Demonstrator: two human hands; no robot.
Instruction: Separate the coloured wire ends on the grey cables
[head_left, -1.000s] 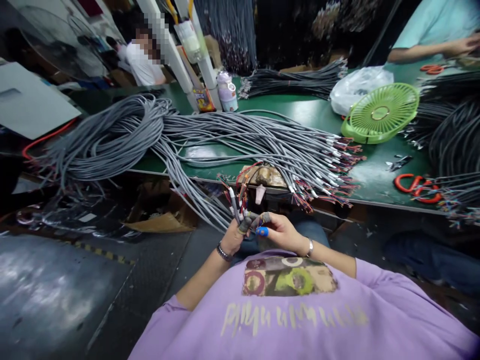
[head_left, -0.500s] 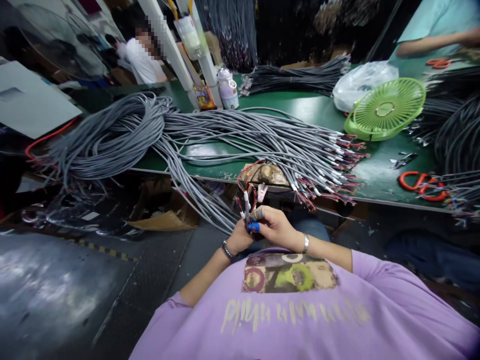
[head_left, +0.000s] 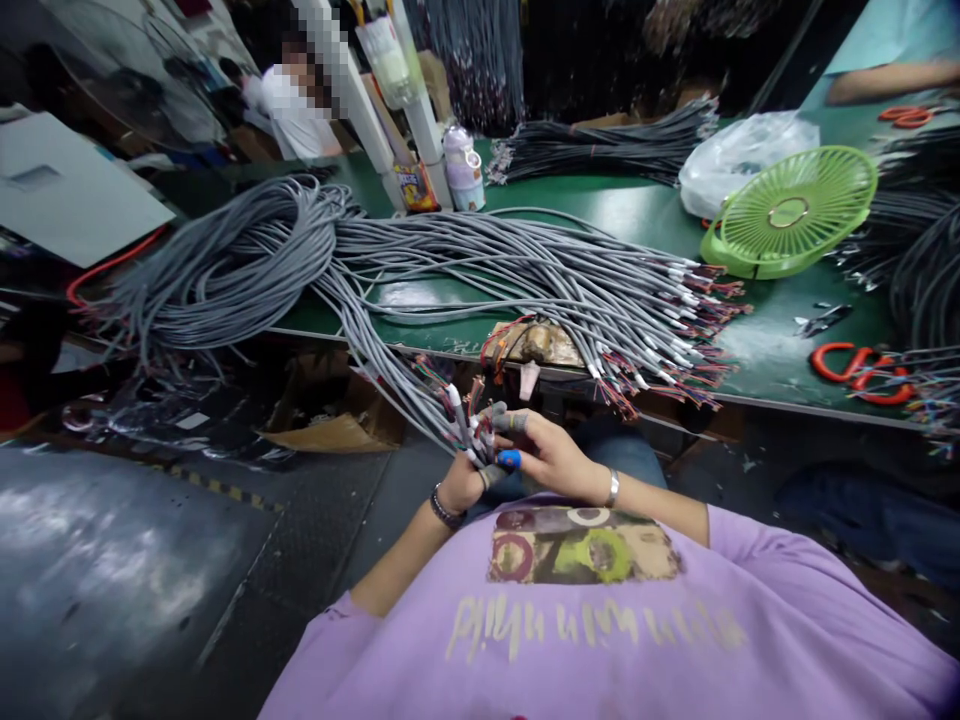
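Observation:
My left hand [head_left: 463, 484] is closed around the end of a bundle of grey cables [head_left: 401, 382] in front of my chest. White sleeves and thin coloured wires fan out above its fingers. My right hand [head_left: 555, 458] meets it from the right, its fingers pinched at those cable ends; grey covers and a blue one sit on its fingertips. What exactly the right fingers grip is partly hidden. Just beyond, at the bench edge, is a taped brownish block [head_left: 546, 343] with a pale pink tab [head_left: 529, 380] below it.
Many grey cables [head_left: 480, 240] lie across the green bench [head_left: 615, 208], coiled at left. To the right are a green fan [head_left: 791, 212], a plastic bag [head_left: 742, 160], red-handled scissors [head_left: 851, 370] and black cables. A bottle [head_left: 463, 170] stands by the post. Other people work behind.
The cable ends in my hands have spread out and tilted left, away from the taped block. My left hand has shifted slightly left and down. The view has turned a little.

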